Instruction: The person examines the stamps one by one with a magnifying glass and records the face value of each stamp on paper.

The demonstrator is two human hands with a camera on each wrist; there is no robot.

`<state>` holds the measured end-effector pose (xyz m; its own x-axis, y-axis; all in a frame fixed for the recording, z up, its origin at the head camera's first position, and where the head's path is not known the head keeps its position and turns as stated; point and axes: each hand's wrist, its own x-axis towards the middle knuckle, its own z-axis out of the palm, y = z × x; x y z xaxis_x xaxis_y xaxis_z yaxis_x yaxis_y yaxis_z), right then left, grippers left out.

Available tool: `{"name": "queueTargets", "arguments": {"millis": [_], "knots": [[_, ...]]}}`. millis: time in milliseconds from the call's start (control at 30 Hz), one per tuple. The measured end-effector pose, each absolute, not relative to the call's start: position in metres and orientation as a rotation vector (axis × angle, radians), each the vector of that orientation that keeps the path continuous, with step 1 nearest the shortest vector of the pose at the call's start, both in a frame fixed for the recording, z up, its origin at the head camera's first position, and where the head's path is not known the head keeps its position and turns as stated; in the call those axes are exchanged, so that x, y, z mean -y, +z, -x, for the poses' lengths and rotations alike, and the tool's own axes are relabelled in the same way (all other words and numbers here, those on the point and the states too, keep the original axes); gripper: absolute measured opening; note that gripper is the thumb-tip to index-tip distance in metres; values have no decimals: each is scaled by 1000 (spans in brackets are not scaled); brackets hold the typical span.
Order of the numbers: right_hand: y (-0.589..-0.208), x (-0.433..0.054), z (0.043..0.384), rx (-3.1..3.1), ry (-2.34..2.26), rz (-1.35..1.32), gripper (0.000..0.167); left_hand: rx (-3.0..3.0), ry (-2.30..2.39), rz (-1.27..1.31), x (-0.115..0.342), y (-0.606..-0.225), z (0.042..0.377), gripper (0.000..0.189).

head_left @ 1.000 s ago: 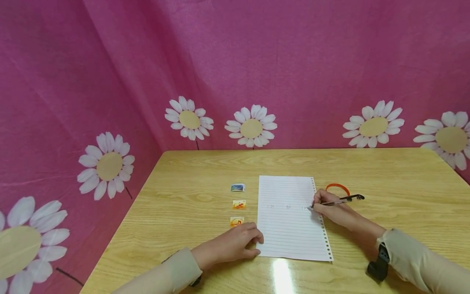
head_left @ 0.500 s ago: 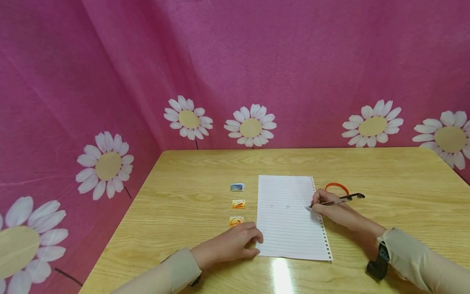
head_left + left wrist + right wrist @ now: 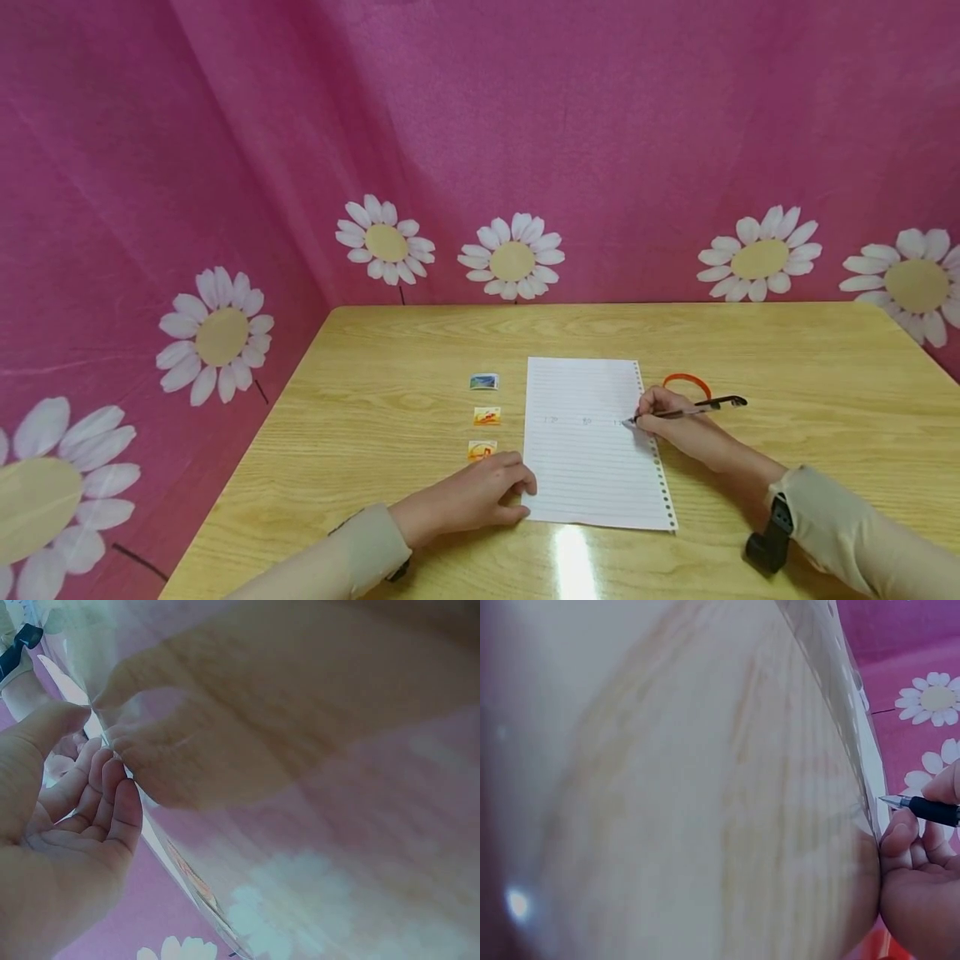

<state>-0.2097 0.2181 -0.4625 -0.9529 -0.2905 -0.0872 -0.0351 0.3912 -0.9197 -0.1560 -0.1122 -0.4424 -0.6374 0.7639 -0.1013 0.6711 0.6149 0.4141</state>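
A lined, hole-punched sheet of paper [image 3: 588, 483] lies on the wooden table, with faint handwritten figures in a row across it. My right hand [image 3: 686, 432] pinches a pen [image 3: 705, 407], its tip at the rightmost figures near the punched edge. In the right wrist view the metal tip of the pen [image 3: 930, 808] meets the paper. The left hand [image 3: 483, 496] rests at the sheet's lower left edge, relaxed, with fingertips and thumb touching there. Close above it lies a yellow stamp-like picture [image 3: 482, 450], its lower part covered by the fingers.
Another yellow stamp-like picture [image 3: 487, 416] and a blue-green one [image 3: 484, 382] lie in a column left of the paper. An orange-red ring [image 3: 686, 377] sits behind the right hand, partly hidden. Pink cloth with daisies [image 3: 512, 262] hangs along the table's far and left sides.
The pen tip shifts very slightly at the right-hand figures, with the right hand almost in place. The left hand stays at the paper's edge.
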Motion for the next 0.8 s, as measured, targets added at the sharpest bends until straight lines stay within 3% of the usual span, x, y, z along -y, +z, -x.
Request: {"name": "queueTargets", "arguments": {"millis": [200, 800], "knots": [[-462, -217, 209, -2413, -1662, 283, 21, -2565, 507, -1158, 112, -442, 156, 18], [-460, -214, 203, -2353, -1861, 620, 15, -2568, 529, -1142, 113, -444, 156, 17]]}}
